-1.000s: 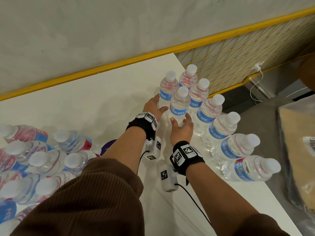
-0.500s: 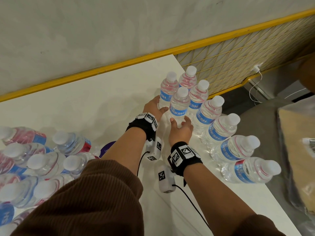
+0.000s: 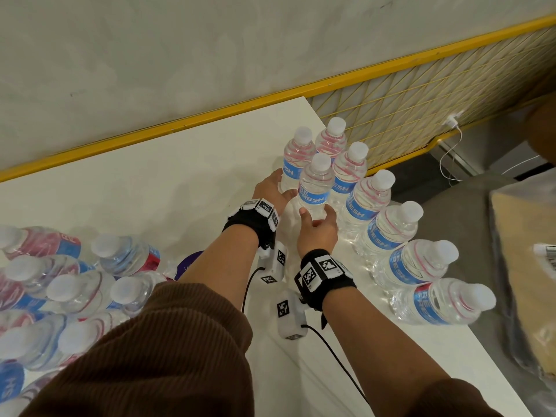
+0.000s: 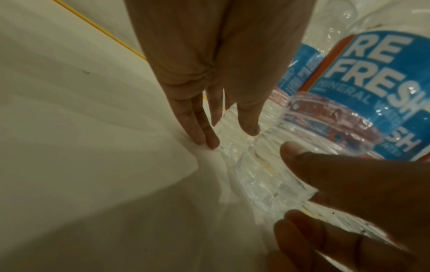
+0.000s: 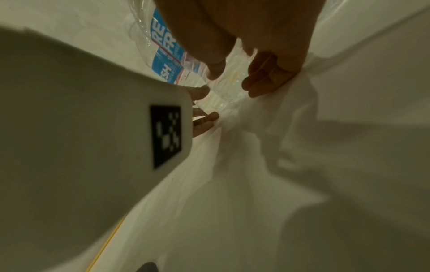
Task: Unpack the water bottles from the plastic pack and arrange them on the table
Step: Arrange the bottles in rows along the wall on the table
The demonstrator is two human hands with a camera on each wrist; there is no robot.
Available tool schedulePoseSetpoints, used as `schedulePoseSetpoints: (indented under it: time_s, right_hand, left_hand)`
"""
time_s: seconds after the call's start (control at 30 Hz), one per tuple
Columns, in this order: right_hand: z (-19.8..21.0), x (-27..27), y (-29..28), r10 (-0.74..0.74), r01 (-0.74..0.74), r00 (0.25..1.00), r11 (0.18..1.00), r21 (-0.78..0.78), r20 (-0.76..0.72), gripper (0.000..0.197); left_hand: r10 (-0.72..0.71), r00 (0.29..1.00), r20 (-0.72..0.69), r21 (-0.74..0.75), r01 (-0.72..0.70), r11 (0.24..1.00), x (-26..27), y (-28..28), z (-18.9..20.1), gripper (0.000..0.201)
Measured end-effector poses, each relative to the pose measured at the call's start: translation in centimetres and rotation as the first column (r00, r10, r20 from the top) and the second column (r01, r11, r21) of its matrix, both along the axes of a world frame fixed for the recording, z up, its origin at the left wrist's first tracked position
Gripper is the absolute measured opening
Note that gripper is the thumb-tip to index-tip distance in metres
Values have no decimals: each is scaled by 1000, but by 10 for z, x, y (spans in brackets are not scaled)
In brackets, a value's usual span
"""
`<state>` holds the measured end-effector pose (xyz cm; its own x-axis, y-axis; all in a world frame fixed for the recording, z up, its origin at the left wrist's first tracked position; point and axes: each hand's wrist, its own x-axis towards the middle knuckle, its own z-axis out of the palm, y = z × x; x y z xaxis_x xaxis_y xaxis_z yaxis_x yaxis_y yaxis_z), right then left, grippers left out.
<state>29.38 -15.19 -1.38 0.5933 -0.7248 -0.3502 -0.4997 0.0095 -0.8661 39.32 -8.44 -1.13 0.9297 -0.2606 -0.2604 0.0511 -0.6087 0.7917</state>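
Note:
Several clear water bottles with blue labels stand along the right edge of the white table (image 3: 150, 182). My left hand (image 3: 275, 189) lies with straight fingers (image 4: 204, 136) against the base of the far-left bottle (image 3: 296, 161), fingertips on the table. My right hand (image 3: 316, 212) cups the base of the front bottle (image 3: 314, 188) loosely, with its thumb (image 5: 216, 70) and fingers (image 5: 267, 81) on either side and relaxed. The plastic pack (image 3: 60, 296), with several bottles in it, lies at the near left.
The table's right edge runs just past the bottle row (image 3: 400, 260), with the floor below. A yellow mesh panel (image 3: 421, 109) stands behind the corner. A wrapped bundle (image 3: 529, 281) sits off the table at the right. A purple item (image 3: 189, 263) peeks out beside the pack.
Both hands stay at the bases of the same two bottles. The right hand's fingers have eased slightly away from the front bottle.

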Motion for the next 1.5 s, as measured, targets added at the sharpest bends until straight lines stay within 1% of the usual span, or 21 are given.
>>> schedulePoseSetpoints:
  time_s: [0.07,0.23,0.53,0.67,0.73,1.03,1.27,1.33,1.37,1.43,1.5]
  right_hand:
    - [1,-1,-1,2,-2,1000,1000,7,-13,59]
    - [3,-2,0,6,-5,1000,1000,31,-24,59]
    - [5,1,2,-70,70,998,994,81,-2,56]
    - [6,-1,3,-41,40,999,997,71,25,62]
    - [6,-1,3,-32,30,999,998,58,34,61]
    - [5,-1,3,-74,72,997,996,62,35,57]
    - [8,-3,1,-68,65,997,991,115,30,63]
    - [10,-10,1,-46,43,999,991,130,19,58]
    - [12,-15,1,-10,10,1000,992,128,4,52]
    - [13,-30,5,93,-90,995,988,125,-24,33]
    - [14,-46,12,214,-209,976,971,119,-29,16]
  left_hand:
    - [-3,1000,-3,11,3,1000,1,1,-1,57]
    - [-4,1000,11,2,4,1000,0,1,0,54]
    - [-16,1000,15,38,15,999,0,2,3,55]
    - [-18,1000,13,40,18,999,-1,2,5,54]
    - [-20,1000,17,48,20,999,-1,2,6,54]
    - [-32,999,17,75,31,997,-2,1,5,52]
    - [14,1000,-26,150,-10,989,-6,7,11,66]
    - [10,1000,-23,202,-5,979,-10,13,19,65]
    - [-7,1000,-17,233,10,972,-12,17,26,62]
    - [-52,999,1,274,49,960,-17,26,47,54]
    - [-81,997,16,263,74,962,-22,34,75,46]
